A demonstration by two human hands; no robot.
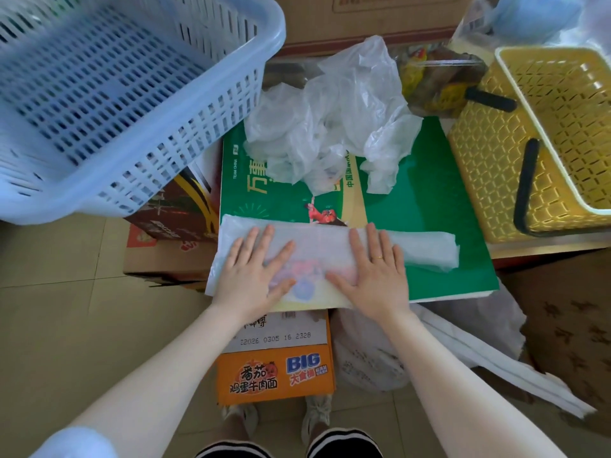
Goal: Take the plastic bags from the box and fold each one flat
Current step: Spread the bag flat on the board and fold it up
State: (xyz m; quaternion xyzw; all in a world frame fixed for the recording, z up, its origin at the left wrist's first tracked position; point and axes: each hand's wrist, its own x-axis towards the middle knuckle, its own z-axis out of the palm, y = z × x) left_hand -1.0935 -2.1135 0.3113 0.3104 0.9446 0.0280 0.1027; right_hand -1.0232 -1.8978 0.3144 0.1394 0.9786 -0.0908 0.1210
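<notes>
Our fingers lie straight and spread, left hand (pixel 251 269) and right hand (pixel 370 269) pressing the translucent white plastic bag (pixel 330 249), folded into a long strip on the green printed cardboard box (pixel 429 226). Lifting our palms could let trapped air spring the fold open.

You're standing on beige tile floor (pixel 66 309), daylight even, no hard shadows. Take the green board (pixel 429 226) as landmark: blue slotted basket (pixel 115 94) up-left of it, yellow lattice basket (pixel 529 143) with dark handles to its right. Brown cardboard box (pixel 363 24) behind it. Orange noodle carton (pixel 274 375) below its near edge. Brown patterned fabric surface (pixel 568 325) at its lower right.
</notes>
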